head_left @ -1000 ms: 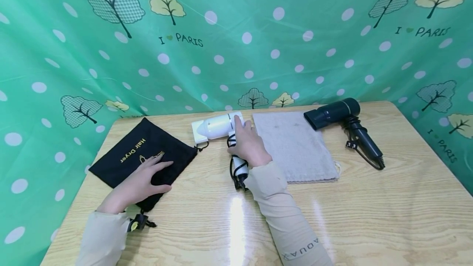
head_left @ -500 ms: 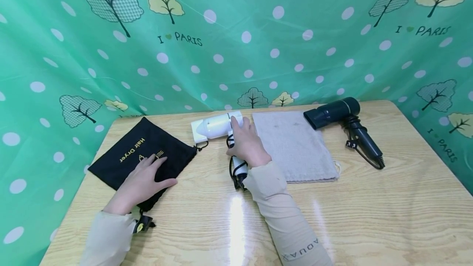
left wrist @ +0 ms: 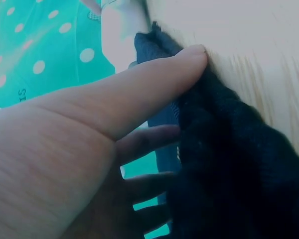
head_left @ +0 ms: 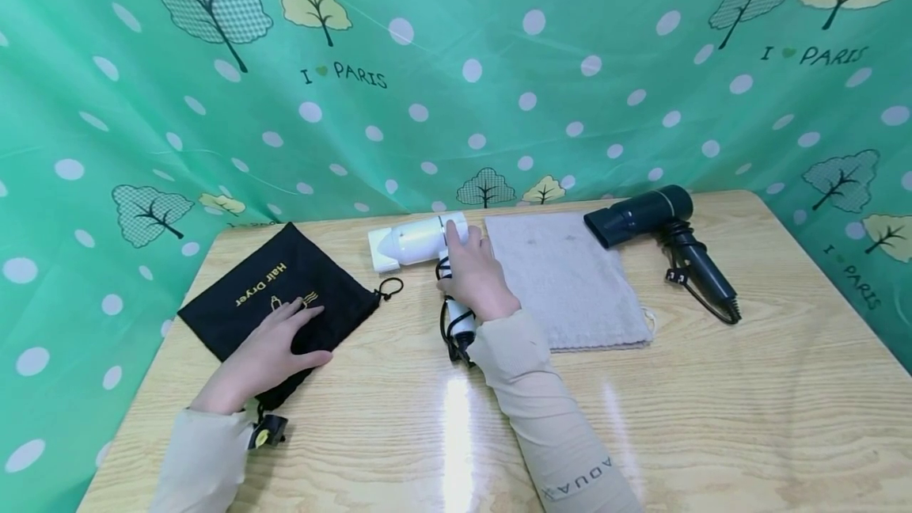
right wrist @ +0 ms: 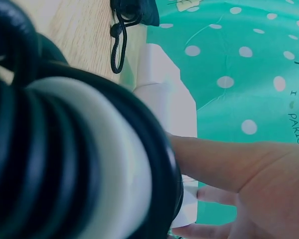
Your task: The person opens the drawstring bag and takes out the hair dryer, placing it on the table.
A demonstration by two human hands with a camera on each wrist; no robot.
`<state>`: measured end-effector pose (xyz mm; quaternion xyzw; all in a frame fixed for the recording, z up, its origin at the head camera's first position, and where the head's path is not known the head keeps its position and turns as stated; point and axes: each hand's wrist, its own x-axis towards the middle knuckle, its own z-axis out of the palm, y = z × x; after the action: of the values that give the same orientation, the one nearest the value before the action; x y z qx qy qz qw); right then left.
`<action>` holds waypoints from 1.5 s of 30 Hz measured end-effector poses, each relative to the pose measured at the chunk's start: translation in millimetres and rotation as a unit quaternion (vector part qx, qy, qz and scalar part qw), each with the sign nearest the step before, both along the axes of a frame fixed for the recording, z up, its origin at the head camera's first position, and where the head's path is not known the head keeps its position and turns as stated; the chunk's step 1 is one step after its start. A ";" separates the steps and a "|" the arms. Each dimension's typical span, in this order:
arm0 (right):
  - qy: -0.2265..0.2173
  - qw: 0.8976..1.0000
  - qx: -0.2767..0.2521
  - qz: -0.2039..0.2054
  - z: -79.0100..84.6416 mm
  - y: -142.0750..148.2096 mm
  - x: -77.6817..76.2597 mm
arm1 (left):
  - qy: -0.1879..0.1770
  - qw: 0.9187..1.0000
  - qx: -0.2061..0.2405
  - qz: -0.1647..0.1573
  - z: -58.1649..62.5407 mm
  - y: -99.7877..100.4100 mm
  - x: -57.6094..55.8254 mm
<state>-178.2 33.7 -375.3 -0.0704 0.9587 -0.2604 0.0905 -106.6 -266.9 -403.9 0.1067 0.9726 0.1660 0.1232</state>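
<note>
My left hand (head_left: 267,351) rests spread on a black drawstring bag (head_left: 249,275) with gold "Hair Dryer" lettering. Its thumb lies across the bag's edge in the left wrist view, the fingers loosely apart. Further right, my right hand (head_left: 479,279) holds a white hair dryer (head_left: 413,244) around the top of its handle, thumb on the left side and fingers across the upper part. A black cord (head_left: 447,323) is wound round that handle, whose lower end fills the near part of the right wrist view. The palm hides part of the handle.
A grey cloth bag (head_left: 563,283) lies flat just right of the white dryer. Beyond it, a dark green hair dryer (head_left: 641,216) overlaps the bag's far corner, its cord and plug by its handle. A green printed curtain (head_left: 427,62) backs the wooden table (head_left: 712,418).
The black bag has turned slightly and shifted a little to the right under my left hand, and its cord loop now stands further out. My right hand and the white hair dryer stay put.
</note>
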 end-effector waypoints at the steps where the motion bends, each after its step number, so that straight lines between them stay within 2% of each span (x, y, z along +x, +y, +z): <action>1: 0.002 1.000 -0.002 -0.001 -0.2 0.2 0.1 | 0.001 1.000 0.001 -0.003 0.1 -0.6 0.1; 17: 0.017 1.000 0.007 -0.007 -4.2 1.0 -4.2 | -0.007 1.000 0.021 -0.020 0.1 -7.6 -1.7; 26: -0.009 1.000 0.005 0.002 2.8 3.3 -1.7 | 0.009 1.000 0.007 0.003 -0.6 3.1 -1.7; 29: -0.010 1.000 0.002 0.005 3.5 2.9 -1.6 | 0.011 1.000 0.002 0.002 -0.9 4.9 -0.9; 45: 0.037 0.999 0.018 0.011 -1.3 2.2 -2.5 | 0.006 0.999 0.021 -0.032 -1.3 -4.2 -3.0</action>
<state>-180.7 35.9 -376.6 -0.0890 0.9650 -0.2394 0.0589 -109.6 -271.1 -405.3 0.1416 0.9657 0.1813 0.1202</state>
